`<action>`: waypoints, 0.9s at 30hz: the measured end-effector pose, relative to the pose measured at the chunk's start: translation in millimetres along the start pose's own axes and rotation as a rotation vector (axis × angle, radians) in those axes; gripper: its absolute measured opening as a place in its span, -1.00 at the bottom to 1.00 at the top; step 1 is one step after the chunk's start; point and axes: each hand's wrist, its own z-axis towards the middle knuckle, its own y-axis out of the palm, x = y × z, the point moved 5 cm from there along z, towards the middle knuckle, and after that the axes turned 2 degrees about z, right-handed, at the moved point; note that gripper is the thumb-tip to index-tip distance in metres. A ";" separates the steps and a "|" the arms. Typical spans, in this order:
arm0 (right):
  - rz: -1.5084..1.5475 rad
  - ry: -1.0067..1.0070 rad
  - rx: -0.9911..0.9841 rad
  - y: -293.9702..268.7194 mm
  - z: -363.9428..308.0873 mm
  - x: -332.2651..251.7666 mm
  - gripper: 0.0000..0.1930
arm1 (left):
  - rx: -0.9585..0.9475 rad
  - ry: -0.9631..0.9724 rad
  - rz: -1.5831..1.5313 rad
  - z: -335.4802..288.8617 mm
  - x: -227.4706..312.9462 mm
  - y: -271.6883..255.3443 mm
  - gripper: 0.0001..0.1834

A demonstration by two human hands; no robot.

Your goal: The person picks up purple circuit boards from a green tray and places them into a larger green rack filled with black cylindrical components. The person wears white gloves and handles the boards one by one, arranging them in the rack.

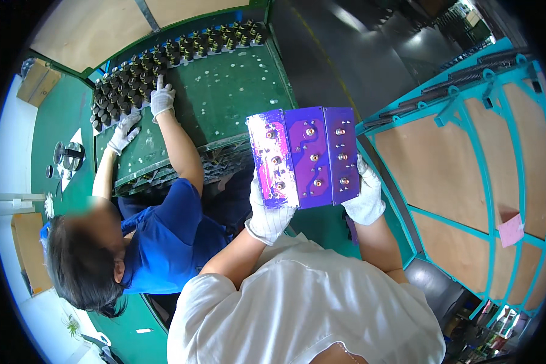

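Both my hands wear white gloves and hold up a purple circuit board panel [300,176] in front of me. The panel has three sections side by side, with rows of round metal terminals and small solder points on the face I see. My left hand [269,217] grips its lower left corner. On the right edge, near the lower corner, my right hand [367,197] has hold of it; part of its fingers is hidden behind the panel. Bright glare washes over the left section.
At my left a co-worker in a blue shirt [170,242] reaches with gloved hands to rows of black cylindrical components [133,82] on a green bench [224,100]. A turquoise frame with brown boards [449,151] stands at my right, with a pink paper [511,230] on it.
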 end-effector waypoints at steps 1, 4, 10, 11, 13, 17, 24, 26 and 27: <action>-0.103 -0.024 0.022 0.7 3.6 1.3 -0.60 | -0.009 0.000 -0.009 2.8 -5.0 -7.8 -0.58; 0.084 0.089 -0.046 9.4 24.3 8.9 -0.59 | -0.091 -0.028 -0.348 17.1 -8.3 -12.6 -0.59; -0.183 0.092 0.119 19.4 83.8 27.1 -0.55 | 0.222 0.126 0.177 50.1 -18.3 -43.8 -0.64; -0.295 0.049 0.151 19.5 97.8 30.3 -0.53 | 0.209 0.124 0.103 63.5 -29.4 -53.7 -0.68; -0.437 0.074 0.150 -1.8 146.7 44.9 -0.47 | 0.248 0.079 0.061 96.3 -39.9 -69.9 -0.78; -0.918 0.278 0.317 -5.2 215.6 57.9 -0.29 | 0.288 -0.275 0.345 139.0 -38.9 -94.2 -0.60; -1.556 0.399 0.429 -16.8 309.2 74.9 0.00 | 0.277 -0.512 0.619 185.9 -30.0 -133.0 -0.17; -1.742 0.440 0.309 13.1 321.7 84.9 -0.07 | 0.309 -0.567 0.504 193.9 -25.3 -135.5 -0.08; -1.792 0.340 0.247 11.9 329.5 89.2 -0.12 | 0.353 -0.531 0.466 199.4 -19.6 -134.1 -0.12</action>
